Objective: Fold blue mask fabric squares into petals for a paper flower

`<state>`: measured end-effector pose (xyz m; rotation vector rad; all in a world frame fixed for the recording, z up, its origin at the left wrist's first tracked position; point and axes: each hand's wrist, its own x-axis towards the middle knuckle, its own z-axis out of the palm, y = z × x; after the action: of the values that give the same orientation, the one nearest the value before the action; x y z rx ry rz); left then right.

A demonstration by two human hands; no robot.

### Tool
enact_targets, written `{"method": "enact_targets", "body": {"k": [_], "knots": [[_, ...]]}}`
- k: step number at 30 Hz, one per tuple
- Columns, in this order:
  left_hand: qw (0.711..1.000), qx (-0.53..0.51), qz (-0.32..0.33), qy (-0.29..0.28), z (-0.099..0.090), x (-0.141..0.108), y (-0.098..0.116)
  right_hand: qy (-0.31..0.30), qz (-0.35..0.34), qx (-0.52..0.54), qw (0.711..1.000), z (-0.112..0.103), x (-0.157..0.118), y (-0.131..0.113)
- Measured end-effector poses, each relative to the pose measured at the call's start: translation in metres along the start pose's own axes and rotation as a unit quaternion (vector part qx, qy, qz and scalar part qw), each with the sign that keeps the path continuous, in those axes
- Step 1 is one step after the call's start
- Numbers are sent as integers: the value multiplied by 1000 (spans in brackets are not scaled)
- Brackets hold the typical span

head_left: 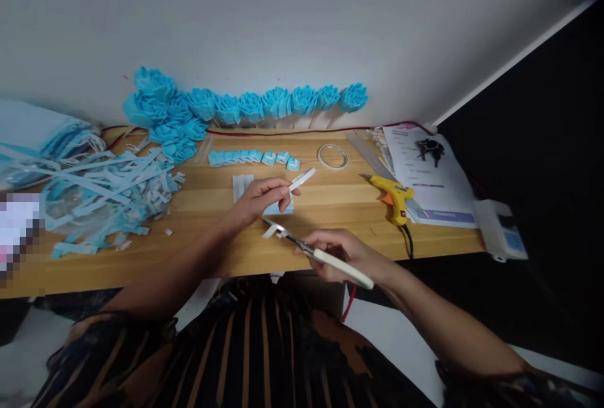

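Scraps [117, 191] left, yellow glue gun [395, 191] right, left hand [265, 196] closed on white strip [304, 177], right hand [346, 246] round scissors [335, 263].

Keys [429, 151] lay on a printed sheet [438, 192], right end of table [340, 219]. Yellow glue gun [395, 191] rested left of the sheet, nozzle pointing left; its black cord [408, 241] ran down toward the front edge. White box [503, 232] sat at the right corner. Blue flowers [276, 102] lined the wall [302, 17], bunched at left. Red-and-black wire [259, 135] ran along the back edge.
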<state>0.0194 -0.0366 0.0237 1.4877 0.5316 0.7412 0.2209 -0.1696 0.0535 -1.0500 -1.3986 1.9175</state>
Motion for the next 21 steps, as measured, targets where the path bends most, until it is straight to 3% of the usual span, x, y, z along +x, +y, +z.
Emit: {"method": "enact_targets", "body": {"k": [4, 6, 10, 12, 17, 21], "knots": [[1000, -10, 4, 29, -4, 1, -8, -2, -4, 35, 999, -11, -10, 2], [999, -4, 8, 41, -6, 1, -10, 25, -1, 36, 999, -18, -16, 3], [994, 54, 25, 90, -8, 1, -5, 187, 11, 31, 982, -33, -28, 10], [987, 125, 29, 96, -8, 1, 2, 239, 15, 66, 969, -40, -34, 17], [958, 284, 46, 16, -1, 8, 16, 267, 35, 179, 946, -48, -43, 40], [898, 419, 118, -62, 8, 39, 19, 311, 68, 248, 915, -47, -44, 47]]}}
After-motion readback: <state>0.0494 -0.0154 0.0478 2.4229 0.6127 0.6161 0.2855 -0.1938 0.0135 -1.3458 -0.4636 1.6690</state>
